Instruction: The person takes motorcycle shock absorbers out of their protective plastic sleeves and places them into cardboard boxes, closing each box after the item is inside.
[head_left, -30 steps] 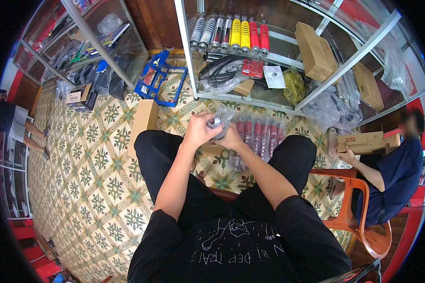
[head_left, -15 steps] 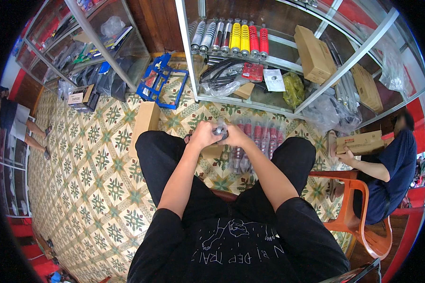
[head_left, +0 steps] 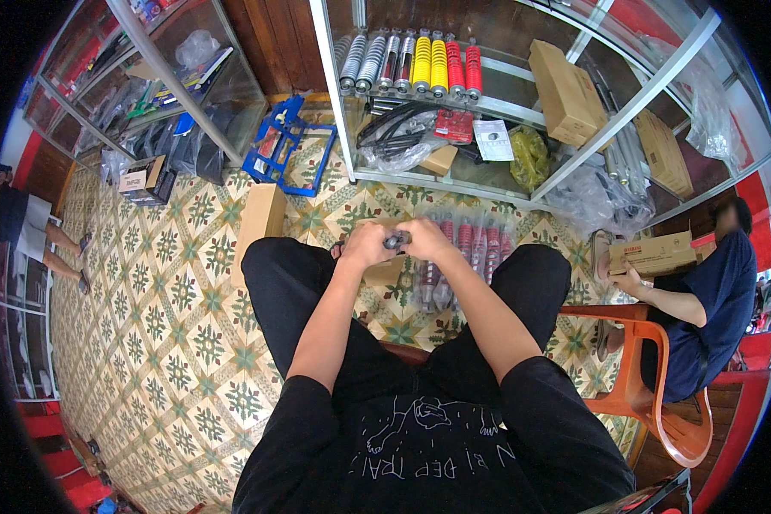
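Note:
My left hand [head_left: 367,245] and my right hand [head_left: 427,241] meet between my knees, fingers wrapped round what looks like a shock absorber [head_left: 395,241]. It is seen end-on as a dark grey metal end, and most of it is hidden by my hands. Below them a brown cardboard piece [head_left: 384,273] shows in part. Just right of my hands, several red-spring shock absorbers [head_left: 466,244] in clear plastic lie side by side on the floor. A long brown carton [head_left: 263,212] is beside my left knee.
A glass display case [head_left: 454,190] holding shock absorbers and cartons stands ahead. Left of it, a blue frame rack [head_left: 293,152] rests on the tiled floor [head_left: 163,300]. At right, a person [head_left: 702,300] sits on an orange chair [head_left: 647,360] holding a carton [head_left: 655,254]. Another person [head_left: 30,218] stands far left.
The metal end between my hands has tilted slightly, and the clear plastic above it no longer shows. My hands stay close together in nearly the same place. The view has shifted a little.

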`<state>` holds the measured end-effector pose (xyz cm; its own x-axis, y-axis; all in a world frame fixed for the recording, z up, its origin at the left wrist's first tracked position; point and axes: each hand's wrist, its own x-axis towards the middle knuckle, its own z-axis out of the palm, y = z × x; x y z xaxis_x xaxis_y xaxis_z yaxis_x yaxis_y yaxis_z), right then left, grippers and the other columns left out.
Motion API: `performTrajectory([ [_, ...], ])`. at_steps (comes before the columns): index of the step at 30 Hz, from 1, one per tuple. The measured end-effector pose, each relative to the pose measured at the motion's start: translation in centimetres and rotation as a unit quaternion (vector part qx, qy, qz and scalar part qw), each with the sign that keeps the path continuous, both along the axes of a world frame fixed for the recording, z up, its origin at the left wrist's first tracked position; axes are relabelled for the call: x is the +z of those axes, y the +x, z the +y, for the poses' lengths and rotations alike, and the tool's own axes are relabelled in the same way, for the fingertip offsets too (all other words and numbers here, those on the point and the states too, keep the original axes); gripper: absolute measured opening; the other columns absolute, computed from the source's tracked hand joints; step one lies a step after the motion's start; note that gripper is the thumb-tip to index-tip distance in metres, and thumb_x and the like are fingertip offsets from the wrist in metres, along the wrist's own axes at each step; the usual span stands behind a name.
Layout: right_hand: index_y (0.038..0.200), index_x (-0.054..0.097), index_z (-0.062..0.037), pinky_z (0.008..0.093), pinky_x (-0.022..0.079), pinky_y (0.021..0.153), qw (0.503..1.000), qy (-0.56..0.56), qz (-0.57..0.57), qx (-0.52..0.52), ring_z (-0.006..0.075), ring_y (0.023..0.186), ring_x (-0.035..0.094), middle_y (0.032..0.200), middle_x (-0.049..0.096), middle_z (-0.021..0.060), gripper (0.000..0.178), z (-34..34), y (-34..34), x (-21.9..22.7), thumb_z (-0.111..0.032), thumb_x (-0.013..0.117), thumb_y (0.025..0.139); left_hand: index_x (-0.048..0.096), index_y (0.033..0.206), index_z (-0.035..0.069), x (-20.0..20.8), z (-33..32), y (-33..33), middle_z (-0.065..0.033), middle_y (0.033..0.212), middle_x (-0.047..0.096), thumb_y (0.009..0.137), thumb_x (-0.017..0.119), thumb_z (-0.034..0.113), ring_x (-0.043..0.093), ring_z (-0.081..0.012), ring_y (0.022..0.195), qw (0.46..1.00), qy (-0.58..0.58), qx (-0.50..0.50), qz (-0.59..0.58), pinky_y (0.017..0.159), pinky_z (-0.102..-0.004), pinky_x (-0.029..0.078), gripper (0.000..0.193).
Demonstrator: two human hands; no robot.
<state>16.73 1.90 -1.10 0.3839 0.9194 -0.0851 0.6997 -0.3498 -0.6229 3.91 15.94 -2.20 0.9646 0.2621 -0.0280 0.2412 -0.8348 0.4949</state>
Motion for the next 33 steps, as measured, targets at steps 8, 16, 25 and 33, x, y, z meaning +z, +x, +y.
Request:
performTrajectory([
  [8, 0.084, 0.072, -0.0083, 0.0446, 0.049, 0.094, 0.986, 0.059, -0.147, 0.055, 0.0349, 0.099, 0.062, 0.094, 0.069, 0.0138, 0.020, 0.4, -0.8, -0.8, -0.007, 0.075, 0.064, 0.076, 0.085, 0.010, 0.0, 0.0, 0.1, -0.0161, 0.082, 0.071, 0.066, 0.079, 0.026, 0.069, -0.0342, 0.080, 0.997, 0.040, 0.005, 0.073, 0.078, -0.0434, 0.056, 0.026],
  [16, 0.075, 0.073, -0.0099, 0.0451, 0.049, 0.092, 0.983, 0.037, -0.177, 0.037, 0.0329, 0.098, 0.062, 0.090, 0.068, 0.0084, 0.010, 0.4, -1.5, -1.7, -0.006, 0.073, 0.066, 0.076, 0.084, 0.010, 0.1, -0.3, 0.1, -0.0150, 0.085, 0.071, 0.066, 0.079, 0.026, 0.068, -0.0333, 0.086, 0.996, 0.028, 0.000, 0.080, 0.079, -0.0446, 0.055, 0.025],
  [25, 0.071, 0.071, -0.0087, 0.0456, 0.053, 0.076, 0.978, 0.025, -0.198, 0.060, 0.0305, 0.084, 0.067, 0.085, 0.067, 0.0088, 0.005, 1.1, -2.2, -2.7, -0.008, 0.067, 0.072, 0.077, 0.086, 0.013, -1.0, -0.3, 0.1, -0.0148, 0.086, 0.072, 0.069, 0.077, 0.030, 0.069, -0.0343, 0.087, 0.989, 0.065, 0.034, 0.126, 0.079, -0.0438, 0.057, 0.025],
  [33, 0.074, 0.072, -0.0067, 0.0435, 0.057, 0.074, 0.975, 0.008, -0.206, 0.076, 0.0326, 0.083, 0.070, 0.089, 0.070, 0.0136, 0.008, 1.3, -1.9, -2.1, -0.007, 0.064, 0.074, 0.078, 0.086, 0.015, -0.4, 0.1, -0.9, -0.0135, 0.087, 0.073, 0.070, 0.079, 0.031, 0.070, -0.0336, 0.086, 0.995, 0.020, 0.044, 0.087, 0.078, -0.0448, 0.056, 0.023],
])
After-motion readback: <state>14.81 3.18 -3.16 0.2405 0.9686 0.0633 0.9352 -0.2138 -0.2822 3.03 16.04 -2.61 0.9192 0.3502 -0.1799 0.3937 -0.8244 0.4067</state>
